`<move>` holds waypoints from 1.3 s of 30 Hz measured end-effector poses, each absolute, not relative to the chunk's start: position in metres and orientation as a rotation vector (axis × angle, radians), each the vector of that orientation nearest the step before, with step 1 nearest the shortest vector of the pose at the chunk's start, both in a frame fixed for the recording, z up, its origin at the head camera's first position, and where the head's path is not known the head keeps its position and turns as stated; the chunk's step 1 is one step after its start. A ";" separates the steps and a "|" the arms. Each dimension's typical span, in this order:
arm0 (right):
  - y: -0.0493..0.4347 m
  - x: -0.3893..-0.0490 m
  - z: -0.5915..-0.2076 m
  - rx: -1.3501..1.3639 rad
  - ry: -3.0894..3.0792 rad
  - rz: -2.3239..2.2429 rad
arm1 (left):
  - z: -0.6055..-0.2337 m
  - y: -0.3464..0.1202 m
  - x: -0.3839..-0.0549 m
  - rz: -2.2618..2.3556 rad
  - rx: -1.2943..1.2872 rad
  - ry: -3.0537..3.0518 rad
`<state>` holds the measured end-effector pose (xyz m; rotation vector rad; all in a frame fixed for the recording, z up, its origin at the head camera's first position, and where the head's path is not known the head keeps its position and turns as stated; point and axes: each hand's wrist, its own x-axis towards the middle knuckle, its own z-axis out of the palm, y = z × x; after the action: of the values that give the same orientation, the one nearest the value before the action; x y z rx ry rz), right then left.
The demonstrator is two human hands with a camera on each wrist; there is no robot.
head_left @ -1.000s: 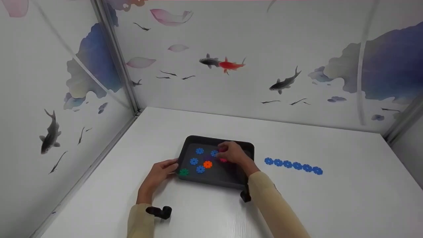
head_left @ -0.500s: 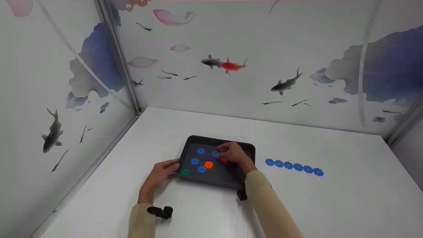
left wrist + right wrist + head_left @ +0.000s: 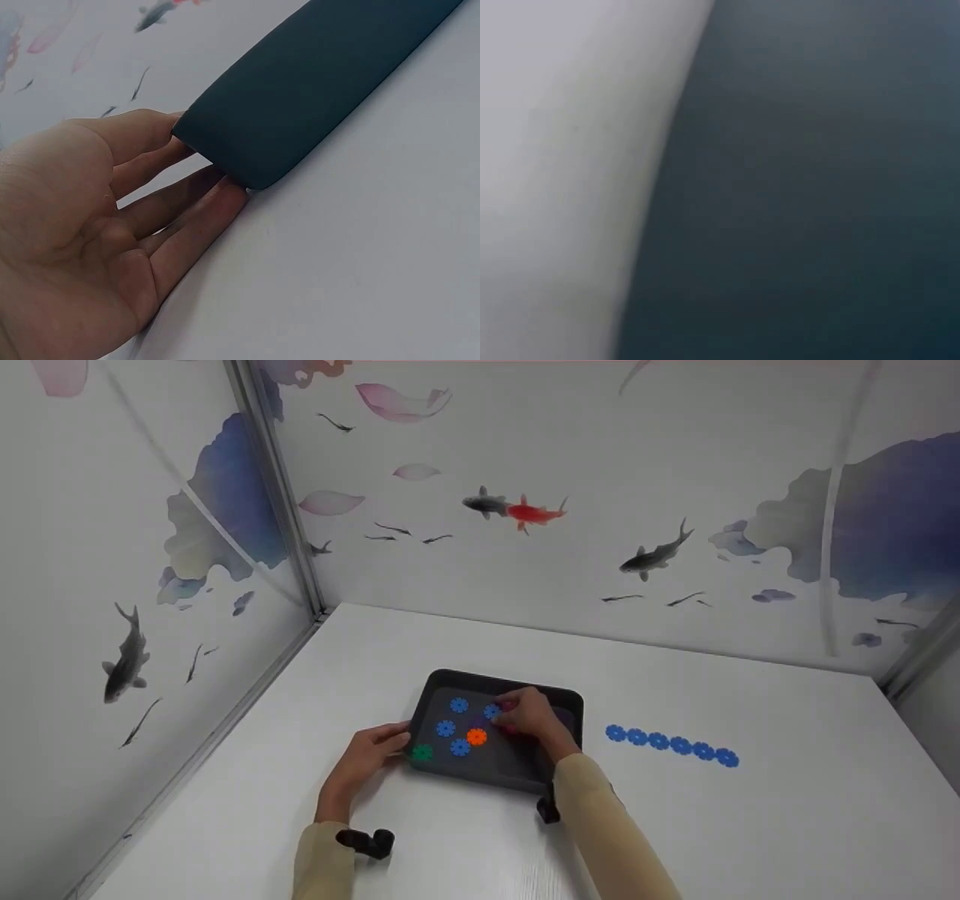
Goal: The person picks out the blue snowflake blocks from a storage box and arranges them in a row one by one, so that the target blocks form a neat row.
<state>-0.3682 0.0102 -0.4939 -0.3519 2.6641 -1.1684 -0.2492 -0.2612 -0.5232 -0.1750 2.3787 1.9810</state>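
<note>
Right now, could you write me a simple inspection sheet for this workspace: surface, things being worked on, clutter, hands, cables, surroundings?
Surface: smooth white table.
Work things: dark grey rectangular tray holding flat, flower-shaped blue discs, an orange disc and a green disc; to its right, six blue flower-shaped discs in a row.
Clutter: nothing seen.
Hands: bare left hand touches the tray's left end; bare right hand reaches into the tray, its grip hidden.
Cables: nothing seen.
Surroundings: white walls with fish pictures; grey metal corner post.
</note>
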 end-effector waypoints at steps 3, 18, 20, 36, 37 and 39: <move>0.009 -0.366 -0.497 -0.363 2.666 -1.142 | -0.524 -0.261 -0.248 1.974 -0.150 2.375; 0.005 -0.369 -0.496 -0.303 2.661 -1.197 | -0.520 -0.260 -0.250 1.972 -0.173 2.394; 0.005 -0.370 -0.496 -0.322 2.670 -1.192 | -0.520 -0.259 -0.250 1.976 -0.185 2.395; 0.005 -0.369 -0.496 -0.454 2.726 -1.091 | -0.520 -0.260 -0.249 1.974 -0.191 2.397; 0.005 -0.368 -0.496 -0.460 2.733 -1.076 | -0.520 -0.260 -0.249 1.973 -0.195 2.402; 0.004 -0.367 -0.496 -0.455 2.738 -1.058 | -0.521 -0.260 -0.248 1.970 -0.200 2.409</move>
<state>-0.3670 0.0037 -0.4959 -0.4555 2.7381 -1.0581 -0.2484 -0.2596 -0.5210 -0.1996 2.4085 1.9699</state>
